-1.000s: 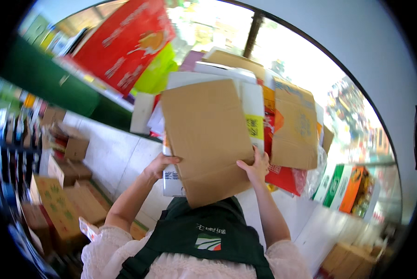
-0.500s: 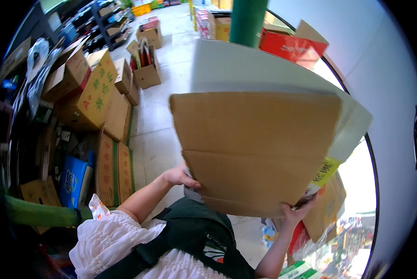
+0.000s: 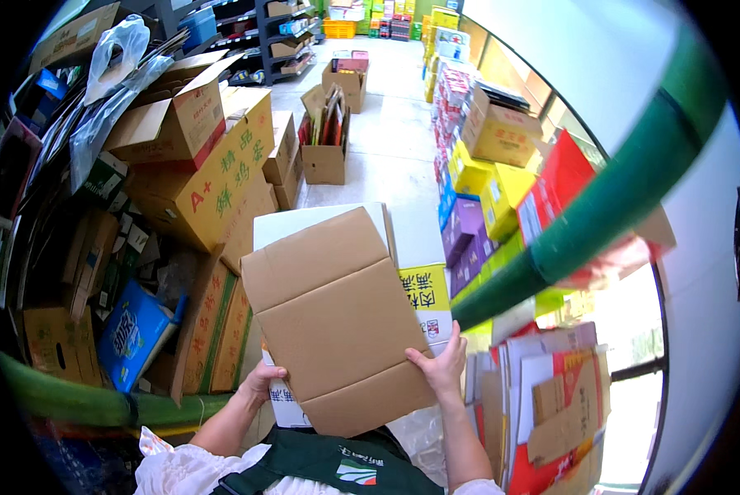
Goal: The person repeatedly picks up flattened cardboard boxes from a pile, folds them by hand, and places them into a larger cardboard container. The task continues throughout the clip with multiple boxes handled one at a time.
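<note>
I hold a flattened cardboard box (image 3: pixel 337 305) in front of my body, its plain brown inner side up and crossed by fold lines. Beneath it lies a flattened white carton (image 3: pixel 427 247) with a yellow printed patch, sticking out past the far and side edges. My left hand (image 3: pixel 264 382) pinches the near left edge, thumb on top. At the right edge my right hand (image 3: pixel 442 363) grips both layers, its thumb on the brown sheet. The fingers underneath are partly hidden.
A green pole (image 3: pixel 601 198) slants across the right, and another green rail (image 3: pixel 65 392) runs low at left. Flattened cartons (image 3: pixel 543 404) stand stacked at right. Cardboard boxes (image 3: pixel 197 177) and a blue package (image 3: pixel 135 334) crowd the left. Shelves (image 3: pixel 263 37) stand farther off.
The cardboard has moved left and lower, and has turned, with both hands still on it. My view has shifted, bringing the stacked cartons and colourful boxes at right into sight.
</note>
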The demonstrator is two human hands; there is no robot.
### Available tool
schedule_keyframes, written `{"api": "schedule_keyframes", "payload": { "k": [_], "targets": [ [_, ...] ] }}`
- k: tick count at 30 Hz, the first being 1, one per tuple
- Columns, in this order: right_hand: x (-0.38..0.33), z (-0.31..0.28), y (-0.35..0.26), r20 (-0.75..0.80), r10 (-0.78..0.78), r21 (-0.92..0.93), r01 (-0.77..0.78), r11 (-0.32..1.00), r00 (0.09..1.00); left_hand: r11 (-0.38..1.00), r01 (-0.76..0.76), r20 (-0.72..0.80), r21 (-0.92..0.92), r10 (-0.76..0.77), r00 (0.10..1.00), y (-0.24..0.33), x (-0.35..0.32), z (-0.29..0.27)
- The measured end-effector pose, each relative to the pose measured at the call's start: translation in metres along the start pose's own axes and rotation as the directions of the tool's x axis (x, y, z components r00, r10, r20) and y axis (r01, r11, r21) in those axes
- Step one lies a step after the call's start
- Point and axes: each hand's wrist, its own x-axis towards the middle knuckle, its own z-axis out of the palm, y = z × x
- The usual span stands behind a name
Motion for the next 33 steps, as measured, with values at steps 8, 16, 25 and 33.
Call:
{"api": "schedule_keyframes", "payload": {
  "k": [8, 16, 25, 33],
  "targets": [
    [0.188, 0.091, -0.019, 0.319, 0.101, 0.106, -0.142, 0.984, 0.942, 0.995, 0.016, -0.142, 0.095, -0.002, 0.990, 0.098, 0.153, -0.045],
    [0.392, 0.099, 0.018, 0.665, 0.029, 0.639, -0.588, 0.495, 0.746, 0.996, -0.068, -0.080, 0.057, 0.073, 0.994, 0.180, 0.327, -0.034],
    [0.601, 0.208, 0.064, 0.585, 0.014, 0.784, -0.561, -0.266, 0.811, 0.887, -0.099, -0.005, -0.451, 0.109, 0.994, 0.287, 0.503, 0.007],
    [0.768, 0.318, 0.040, 0.236, 0.042, 0.183, -0.087, 0.979, 0.971, 0.879, -0.169, -0.114, -0.446, 0.132, 0.985, 0.339, 0.606, 0.007]
  ]
}}
